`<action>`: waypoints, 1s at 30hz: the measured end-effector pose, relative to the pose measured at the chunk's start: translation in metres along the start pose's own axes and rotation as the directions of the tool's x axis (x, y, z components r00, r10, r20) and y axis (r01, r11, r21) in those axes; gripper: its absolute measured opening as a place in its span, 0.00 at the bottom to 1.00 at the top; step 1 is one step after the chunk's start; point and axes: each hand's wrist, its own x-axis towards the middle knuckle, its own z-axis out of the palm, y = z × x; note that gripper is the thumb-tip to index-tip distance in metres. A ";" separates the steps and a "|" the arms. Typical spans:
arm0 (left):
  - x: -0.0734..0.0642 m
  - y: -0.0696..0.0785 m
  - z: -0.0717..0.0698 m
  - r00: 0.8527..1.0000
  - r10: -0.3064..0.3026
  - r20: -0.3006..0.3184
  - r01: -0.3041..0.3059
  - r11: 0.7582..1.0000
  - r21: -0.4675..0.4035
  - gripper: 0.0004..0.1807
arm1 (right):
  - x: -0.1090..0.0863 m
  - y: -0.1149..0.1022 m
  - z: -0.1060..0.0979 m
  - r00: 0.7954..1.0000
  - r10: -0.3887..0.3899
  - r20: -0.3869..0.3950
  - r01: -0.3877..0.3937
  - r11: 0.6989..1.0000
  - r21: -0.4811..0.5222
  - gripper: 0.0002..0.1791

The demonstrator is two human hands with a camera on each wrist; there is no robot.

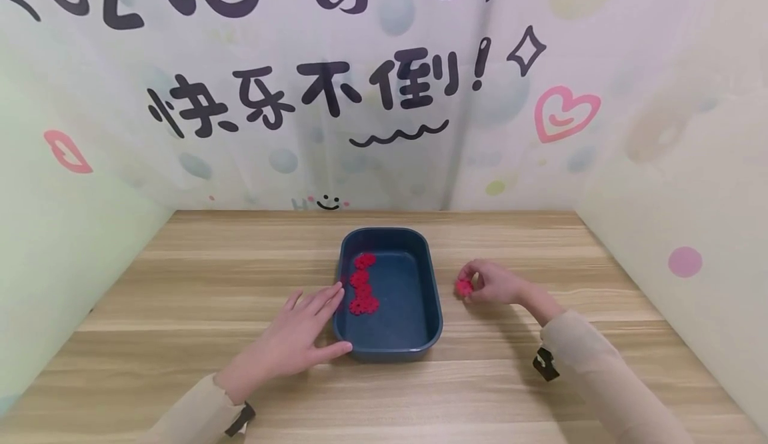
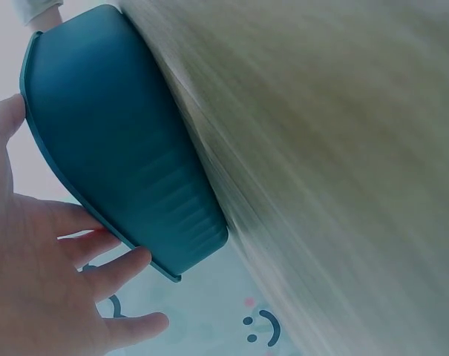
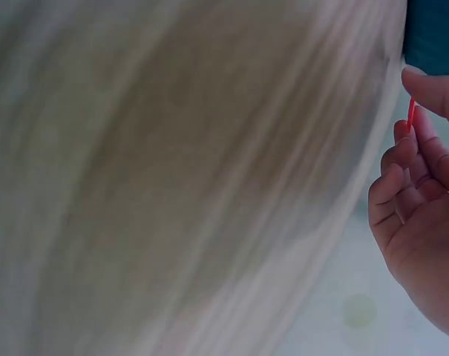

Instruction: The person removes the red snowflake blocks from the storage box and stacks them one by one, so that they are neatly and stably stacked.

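A dark blue rectangular tray [image 1: 396, 324] lies on the table, with several red flower-shaped pieces [image 1: 362, 291] in a row along its left side. My left hand [image 1: 294, 334] rests at the tray's left rim, fingers extended and spread, the thumb near the front left corner. In the left wrist view, the fingertips touch the rim of the tray [image 2: 128, 141]. To the right of the tray, my right hand [image 1: 492, 283] pinches one red flower-shaped piece [image 1: 464, 288] between thumb and fingers, close over the table. In the right wrist view this piece [image 3: 411, 115] shows edge-on.
The wood-grain table [image 1: 240, 244] reaches back to a printed curtain [image 1: 270, 164] with large dark characters. Pale side walls [image 1: 678, 184] close it in on the left and right.
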 end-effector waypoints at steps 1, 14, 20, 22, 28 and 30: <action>0.000 0.000 0.000 1.000 0.000 -0.002 0.000 1.000 0.000 0.45 | 0.000 0.002 0.001 1.000 0.005 0.001 -0.005 1.000 0.007 0.15; -0.001 0.001 -0.001 1.000 -0.008 -0.001 0.008 1.000 -0.011 0.44 | 0.001 0.016 -0.002 0.993 0.120 0.010 -0.120 0.991 0.050 0.17; -0.001 0.001 -0.001 1.000 -0.009 0.000 0.009 1.000 -0.008 0.44 | 0.001 0.013 -0.005 0.992 0.121 0.021 -0.122 0.991 0.057 0.17; -0.001 0.001 -0.001 1.000 -0.008 0.000 0.008 1.000 -0.006 0.44 | 0.001 0.011 -0.006 0.992 0.124 0.029 -0.126 0.990 0.060 0.17; -0.001 0.001 -0.001 1.000 -0.006 0.004 0.006 1.000 0.003 0.45 | 0.000 0.010 -0.009 0.992 0.124 0.028 -0.125 0.991 0.046 0.17; -0.001 0.001 -0.002 1.000 -0.004 0.004 0.004 1.000 0.002 0.45 | 0.001 0.009 -0.012 0.994 0.110 0.014 -0.111 0.993 0.032 0.17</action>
